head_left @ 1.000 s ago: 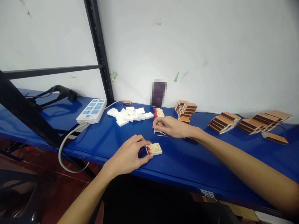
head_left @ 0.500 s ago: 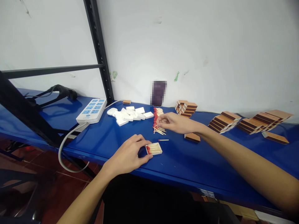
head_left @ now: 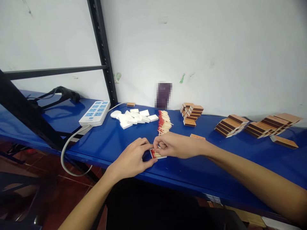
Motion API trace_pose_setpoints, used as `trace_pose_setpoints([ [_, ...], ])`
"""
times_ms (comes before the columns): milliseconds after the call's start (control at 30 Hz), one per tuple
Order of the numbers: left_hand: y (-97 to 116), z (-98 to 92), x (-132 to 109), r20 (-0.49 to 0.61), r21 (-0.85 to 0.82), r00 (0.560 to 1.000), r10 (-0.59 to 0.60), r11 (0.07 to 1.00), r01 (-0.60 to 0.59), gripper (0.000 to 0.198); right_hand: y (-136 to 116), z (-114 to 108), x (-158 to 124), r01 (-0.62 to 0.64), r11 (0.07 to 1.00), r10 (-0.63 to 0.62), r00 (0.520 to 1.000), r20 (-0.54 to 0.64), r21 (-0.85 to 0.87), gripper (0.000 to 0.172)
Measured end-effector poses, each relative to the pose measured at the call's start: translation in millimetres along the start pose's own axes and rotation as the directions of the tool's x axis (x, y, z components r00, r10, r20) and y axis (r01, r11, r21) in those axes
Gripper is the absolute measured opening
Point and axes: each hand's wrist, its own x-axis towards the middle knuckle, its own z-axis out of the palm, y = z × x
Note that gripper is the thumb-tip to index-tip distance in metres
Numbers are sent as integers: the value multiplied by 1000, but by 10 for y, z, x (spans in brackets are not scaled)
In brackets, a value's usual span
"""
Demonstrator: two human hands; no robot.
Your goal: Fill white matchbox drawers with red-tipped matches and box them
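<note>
My left hand (head_left: 135, 156) grips the left end of a small white matchbox tray (head_left: 161, 157) between thumb and fingers. Red-headed matches (head_left: 154, 154) lie side by side inside it, heads to the left. Over the tray, my right hand (head_left: 171, 145) is closed in a pinch, its fingertips down at the matches. What is between those fingertips is hidden, as is much of the tray's right part. Just beyond my right hand spreads a heap of loose matches (head_left: 165, 123), red heads to the left.
White tray-like boxes (head_left: 134, 118) lie piled left of the heap. Brown matchbox sleeves are stacked behind (head_left: 192, 111) and at right (head_left: 230, 124), with a single sleeve (head_left: 198, 136) beside my right wrist. A power strip (head_left: 94, 113) and a black rack post (head_left: 103, 51) stand left.
My right hand has come from the match heap down and toward me, over the tray. A single match that lay behind the tray is now covered by it. My left hand stays put.
</note>
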Motion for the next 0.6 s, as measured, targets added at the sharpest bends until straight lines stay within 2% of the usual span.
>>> trace_pose_setpoints([
  [167,-1,-5,3,5,0,1000,-1,1000,1,22,-14,40,-18,23,998,-24,1000,-18,-51,16],
  [267,-7,0,0,10,-2,1000,-8,1000,8,26,-38,-53,-37,12,997,-12,1000,1,-71,13],
  [433,-14,9,-3,11,-8,1000,-14,1000,14,34,-35,-249,-77,-29,979,11,996,-92,-204,14],
  [600,-8,8,2,10,-7,1000,-15,1000,15,33,59,-244,-33,-57,969,44,997,-58,-242,21],
])
